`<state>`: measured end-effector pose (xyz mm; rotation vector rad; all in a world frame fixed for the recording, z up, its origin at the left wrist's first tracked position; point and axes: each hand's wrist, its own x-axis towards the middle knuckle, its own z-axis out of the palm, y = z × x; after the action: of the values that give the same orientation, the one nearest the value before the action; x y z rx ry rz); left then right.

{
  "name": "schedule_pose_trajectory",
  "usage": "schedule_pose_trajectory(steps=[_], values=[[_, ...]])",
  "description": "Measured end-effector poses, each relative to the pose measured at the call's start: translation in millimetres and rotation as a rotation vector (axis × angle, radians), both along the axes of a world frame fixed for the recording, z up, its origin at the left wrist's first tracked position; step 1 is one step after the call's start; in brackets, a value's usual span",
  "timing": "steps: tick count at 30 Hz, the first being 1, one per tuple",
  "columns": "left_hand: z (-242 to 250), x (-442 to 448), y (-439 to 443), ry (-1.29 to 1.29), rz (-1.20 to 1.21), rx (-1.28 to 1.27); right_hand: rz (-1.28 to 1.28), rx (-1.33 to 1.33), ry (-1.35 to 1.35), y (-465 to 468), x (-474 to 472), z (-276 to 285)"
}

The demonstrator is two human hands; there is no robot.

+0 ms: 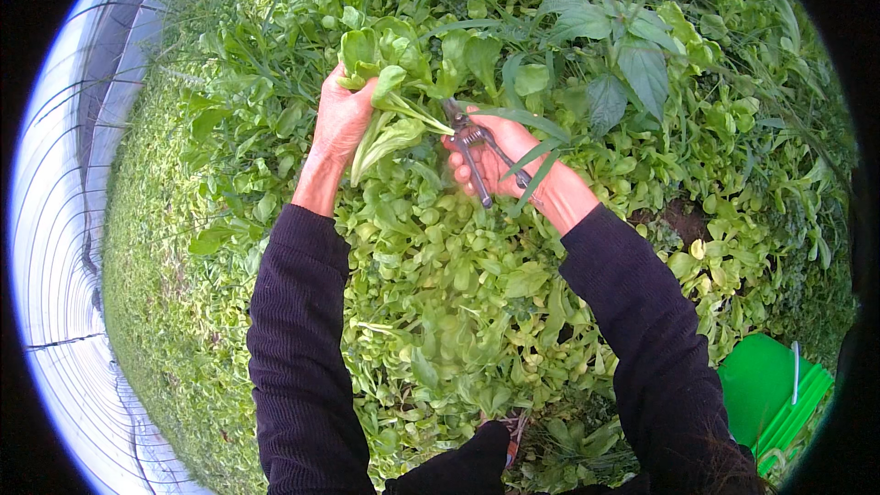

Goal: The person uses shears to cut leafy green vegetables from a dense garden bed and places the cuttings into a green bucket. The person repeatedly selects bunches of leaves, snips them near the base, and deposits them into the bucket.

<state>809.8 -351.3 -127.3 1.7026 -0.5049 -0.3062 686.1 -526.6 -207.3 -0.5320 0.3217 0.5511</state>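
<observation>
My left hand point(346, 110) is closed around a leafy green plant point(395, 48), whose broad leaves stick up above the fingers. Some paler leaves point(390, 139) and stems hang to the right of the wrist, with one stem end beside the pruning shears point(467, 137). Those shears lie in my right hand point(491, 158), blades pointing up and left, their handles spread and a coil spring showing between them. Long narrow grass blades point(526, 120) cross over my right hand and wrist. Whether the blades touch a stem is not clear.
Dense low leafy plants point(454, 275) surround both hands. A taller weed with toothed leaves point(643, 65) rises at the upper right. A green plastic bucket point(756, 378) lies at the lower right. Along the left runs a ribbed plastic tunnel cover point(55, 220). Bare soil point(684, 220) shows at the right.
</observation>
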Motion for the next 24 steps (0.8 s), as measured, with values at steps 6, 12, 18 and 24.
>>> schedule_pose_trajectory(steps=[6, 12, 18, 24], values=[[0.3, -4.7, -0.5, 0.01, -0.026, 0.004, -0.045, 0.016, 0.006, 4.4, 6.3, -2.9], [-4.4, -10.6, 2.2, -0.041, 0.056, -0.037, -0.003, -0.139, 0.013, 6.7, -6.6, 3.0], [5.6, -42.2, 44.4, 0.286, 0.204, -0.348, -0.04, -0.209, -0.017, 6.6, -114.2, 4.1], [12.4, -173.8, 77.8, 0.762, 0.04, -0.68, 0.12, -0.333, 0.191, 23.7, -267.7, -6.5]])
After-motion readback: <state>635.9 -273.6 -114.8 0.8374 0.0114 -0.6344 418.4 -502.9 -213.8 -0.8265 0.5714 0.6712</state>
